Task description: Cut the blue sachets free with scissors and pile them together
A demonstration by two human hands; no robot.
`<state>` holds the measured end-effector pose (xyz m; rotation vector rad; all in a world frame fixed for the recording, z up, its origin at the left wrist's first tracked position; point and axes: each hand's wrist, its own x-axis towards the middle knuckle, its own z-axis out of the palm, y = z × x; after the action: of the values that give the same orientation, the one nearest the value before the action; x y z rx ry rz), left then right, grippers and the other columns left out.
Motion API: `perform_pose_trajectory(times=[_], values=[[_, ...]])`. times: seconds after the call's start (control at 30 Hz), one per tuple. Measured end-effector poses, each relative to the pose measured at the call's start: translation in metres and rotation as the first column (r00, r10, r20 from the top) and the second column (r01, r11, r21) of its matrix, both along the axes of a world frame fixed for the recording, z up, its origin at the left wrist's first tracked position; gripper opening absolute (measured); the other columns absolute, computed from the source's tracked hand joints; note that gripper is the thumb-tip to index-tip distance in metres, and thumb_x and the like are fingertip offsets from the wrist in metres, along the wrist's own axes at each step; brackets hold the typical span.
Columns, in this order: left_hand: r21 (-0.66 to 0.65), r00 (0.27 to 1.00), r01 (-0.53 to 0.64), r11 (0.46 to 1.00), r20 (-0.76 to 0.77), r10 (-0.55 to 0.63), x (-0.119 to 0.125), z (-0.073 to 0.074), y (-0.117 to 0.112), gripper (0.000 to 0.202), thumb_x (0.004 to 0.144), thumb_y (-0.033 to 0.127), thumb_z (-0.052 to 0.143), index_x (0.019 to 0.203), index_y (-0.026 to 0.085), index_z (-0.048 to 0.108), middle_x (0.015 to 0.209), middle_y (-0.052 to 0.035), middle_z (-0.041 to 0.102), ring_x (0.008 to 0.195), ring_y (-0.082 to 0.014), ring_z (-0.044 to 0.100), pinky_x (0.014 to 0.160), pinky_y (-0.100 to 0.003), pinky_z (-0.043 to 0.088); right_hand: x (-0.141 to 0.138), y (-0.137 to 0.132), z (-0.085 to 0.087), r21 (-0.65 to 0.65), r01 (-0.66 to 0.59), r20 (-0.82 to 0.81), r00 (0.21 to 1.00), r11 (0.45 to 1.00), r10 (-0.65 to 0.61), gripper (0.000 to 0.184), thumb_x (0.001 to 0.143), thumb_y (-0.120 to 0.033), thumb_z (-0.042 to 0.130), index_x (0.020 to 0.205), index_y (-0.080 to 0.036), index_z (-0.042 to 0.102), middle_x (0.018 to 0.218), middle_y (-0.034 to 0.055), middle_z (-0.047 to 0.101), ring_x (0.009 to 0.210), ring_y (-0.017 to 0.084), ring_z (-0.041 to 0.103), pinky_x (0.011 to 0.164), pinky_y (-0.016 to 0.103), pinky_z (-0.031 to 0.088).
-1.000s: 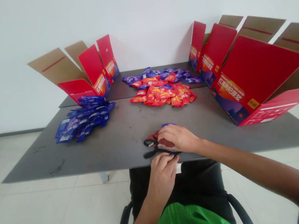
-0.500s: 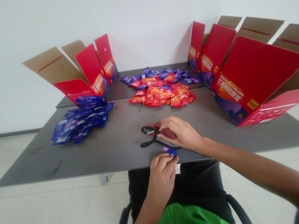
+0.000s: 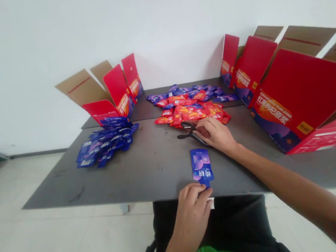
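A blue-and-purple pouch [image 3: 201, 163] lies flat near the front edge of the grey table, its narrow spout end towards me. My left hand [image 3: 194, 206] pinches that narrow end between thumb and fingers at the table's edge. Beyond the pouch, my right hand [image 3: 216, 133] is closed on a pair of black-handled scissors [image 3: 189, 130], just short of the red pouches. The scissors' handle loops stick out to the left of my fingers. Their blades are mostly hidden by the hand.
Red pouches [image 3: 184, 111] and purple pouches [image 3: 209, 89] are heaped at the middle back. To the left, blue pouches [image 3: 104, 146] lie in an overlapping pile. Open red cartons stand at the left back [image 3: 102, 108] and along the right [image 3: 280, 117] of the grey table [image 3: 149, 171].
My right hand has carried the scissors away from me, towards the red pouches, uncovering the blue pouch. The left hand stays at the pouch's narrow end. The whole view has shifted slightly.
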<state>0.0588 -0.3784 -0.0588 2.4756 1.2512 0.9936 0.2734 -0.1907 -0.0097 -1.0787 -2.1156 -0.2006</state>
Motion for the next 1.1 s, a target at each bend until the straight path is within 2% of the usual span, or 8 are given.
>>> perform_pose_trajectory(times=[0.2, 0.33, 0.6, 0.73, 0.83, 0.9, 0.97, 1.1], values=[[0.133, 0.958, -0.054, 0.99, -0.273, 0.089, 0.006, 0.0, 0.003, 0.066, 0.093, 0.043, 0.074, 0.148, 0.015, 0.053, 0.152, -0.0132, 0.055, 0.144, -0.034, 0.046, 0.11, -0.048, 0.05, 0.021, -0.014, 0.009, 0.037, 0.094, -0.174, 0.981, 0.995, -0.086, 0.025, 0.098, -0.048, 0.064, 0.107, -0.025, 0.064, 0.107, 0.0079, 0.07, 0.101, 0.027, 0.066, 0.089, 0.041, 0.053], [0.243, 0.931, -0.03, 0.97, -0.348, 0.116, 0.0, 0.001, 0.001, 0.043, 0.104, 0.03, 0.057, 0.146, 0.019, 0.055, 0.152, -0.0063, 0.057, 0.146, -0.0239, 0.046, 0.114, -0.04, 0.045, 0.032, -0.008, 0.009, -0.027, 0.118, -0.209, 0.97, 0.993, -0.121, 0.036, 0.096, -0.06, 0.06, 0.104, -0.025, 0.065, 0.106, 0.0085, 0.07, 0.097, 0.028, 0.067, 0.085, 0.042, 0.053], [0.273, 0.999, -0.042, 0.961, -0.012, 0.047, -0.036, 0.028, -0.004, 0.02, 0.107, 0.021, 0.054, 0.121, 0.024, 0.067, 0.122, 0.0011, 0.077, 0.11, -0.0126, 0.071, 0.1, -0.03, 0.05, 0.046, -0.005, 0.014, -0.112, 0.155, -0.224, 0.958, 0.982, -0.177, 0.039, 0.093, -0.067, 0.059, 0.101, -0.029, 0.063, 0.101, 0.0096, 0.068, 0.092, 0.028, 0.067, 0.081, 0.041, 0.053], [0.23, 0.937, -0.324, 0.918, 0.216, 0.276, -0.084, 0.058, -0.003, 0.018, 0.105, 0.023, 0.055, 0.115, 0.023, 0.07, 0.109, -0.0023, 0.08, 0.095, -0.0151, 0.077, 0.085, -0.026, 0.058, 0.049, -0.002, 0.013, -0.146, 0.156, -0.244, 0.951, 0.977, -0.189, 0.041, 0.09, -0.071, 0.06, 0.098, -0.031, 0.063, 0.099, 0.0094, 0.068, 0.089, 0.03, 0.067, 0.077, 0.044, 0.053], [-0.042, 0.716, -0.613, 0.789, 0.391, 0.578, -0.132, 0.082, 0.002, 0.019, 0.1, 0.037, 0.064, 0.105, 0.022, 0.073, 0.077, 0.0005, 0.077, 0.06, -0.014, 0.072, 0.058, -0.022, 0.055, 0.048, 0.0, 0.011, -0.177, 0.151, -0.256, 0.947, 0.973, -0.193, 0.044, 0.087, -0.074, 0.059, 0.095, -0.032, 0.064, 0.098, 0.0105, 0.069, 0.087, 0.032, 0.068, 0.076, 0.047, 0.054], [-0.206, 0.569, -0.64, 0.74, 0.52, 0.637, -0.165, 0.091, 0.011, 0.026, 0.096, 0.044, 0.069, 0.104, 0.019, 0.072, 0.063, 0.0026, 0.07, 0.051, -0.0132, 0.066, 0.053, -0.021, 0.052, 0.046, 0.0, 0.01, -0.203, 0.143, -0.264, 0.945, 0.969, -0.195, 0.046, 0.085, -0.077, 0.059, 0.095, -0.032, 0.064, 0.097, 0.0109, 0.07, 0.086, 0.033, 0.069, 0.076, 0.047, 0.054], [-0.358, 0.416, -0.542, 0.76, 0.672, 0.613, -0.193, 0.092, 0.023, 0.029, 0.091, 0.044, 0.075, 0.1, 0.017, 0.07, 0.067, 0.0014, 0.071, 0.051, -0.0128, 0.066, 0.05, -0.02, 0.052, 0.046, 0.001, 0.009, -0.23, 0.142, -0.272, 0.941, 0.963, -0.203, 0.048, 0.083, -0.078, 0.061, 0.095, -0.032, 0.065, 0.097, 0.0105, 0.071, 0.086, 0.032, 0.07, 0.075, 0.047, 0.054], [-0.601, -0.091, -0.256, 0.757, 0.795, 0.6, -0.227, 0.08, 0.044, 0.01, 0.092, 0.019, 0.073, 0.094, 0.014, 0.065, 0.078, -0.0016, 0.075, 0.059, -0.0124, 0.073, 0.048, -0.015, 0.052, 0.046, 0.004, 0.003, -0.275, 0.128, -0.3, 0.93, 0.953, -0.212, 0.05, 0.079, -0.08, 0.064, 0.095, -0.032, 0.067, 0.095, 0.0088, 0.072, 0.084, 0.032, 0.071, 0.073, 0.047, 0.055]])
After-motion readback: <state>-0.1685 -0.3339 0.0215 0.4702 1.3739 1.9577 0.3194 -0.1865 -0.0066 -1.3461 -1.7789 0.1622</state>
